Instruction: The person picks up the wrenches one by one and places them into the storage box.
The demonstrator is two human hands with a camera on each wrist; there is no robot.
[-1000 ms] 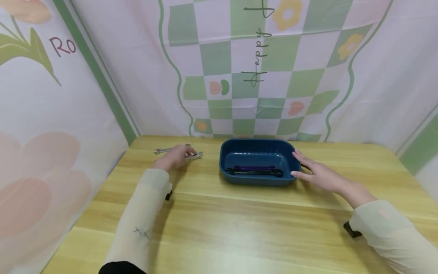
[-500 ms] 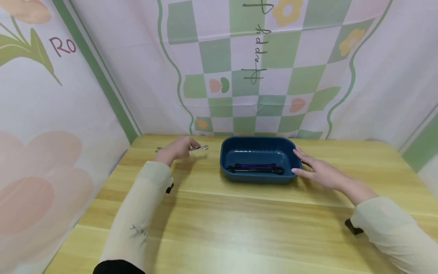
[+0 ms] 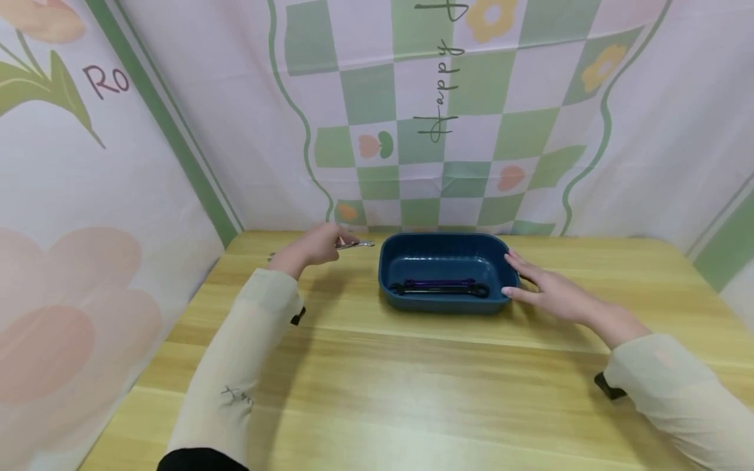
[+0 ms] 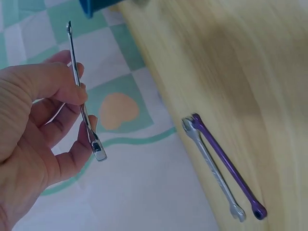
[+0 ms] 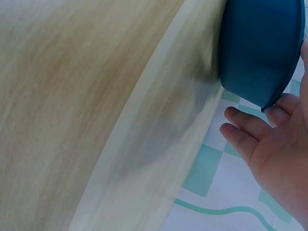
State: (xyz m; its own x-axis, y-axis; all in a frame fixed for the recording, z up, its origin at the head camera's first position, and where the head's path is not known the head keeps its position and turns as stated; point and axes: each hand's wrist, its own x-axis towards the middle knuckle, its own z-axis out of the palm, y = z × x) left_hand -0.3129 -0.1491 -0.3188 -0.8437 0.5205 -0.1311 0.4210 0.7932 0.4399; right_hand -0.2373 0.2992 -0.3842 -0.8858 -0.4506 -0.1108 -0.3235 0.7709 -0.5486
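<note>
My left hand [image 3: 318, 247] pinches a slim silver wrench [image 4: 73, 53] between thumb and fingers, raised above the table to the left of a dark blue bin [image 3: 442, 305]. A black wrench [image 3: 438, 290] and a purple wrench [image 3: 432, 282] lie side by side inside the bin, near its front wall. At the bin's right end, my right hand [image 3: 554, 297] touches the rim with extended fingers and thumb. On the table, the left wrist view shows another silver wrench [image 4: 211, 166] beside a second purple wrench [image 4: 231, 168]; in the head view the left hand mostly hides them.
The wooden table [image 3: 400, 379] has its back edge against a patterned curtain [image 3: 418, 144]. Another curtain [image 3: 82, 275] hangs along the left side. The bin stands near the back edge.
My left hand has lifted the silver wrench off the table and carried it to the right, toward the bin. My right hand stays at the bin's right end.
</note>
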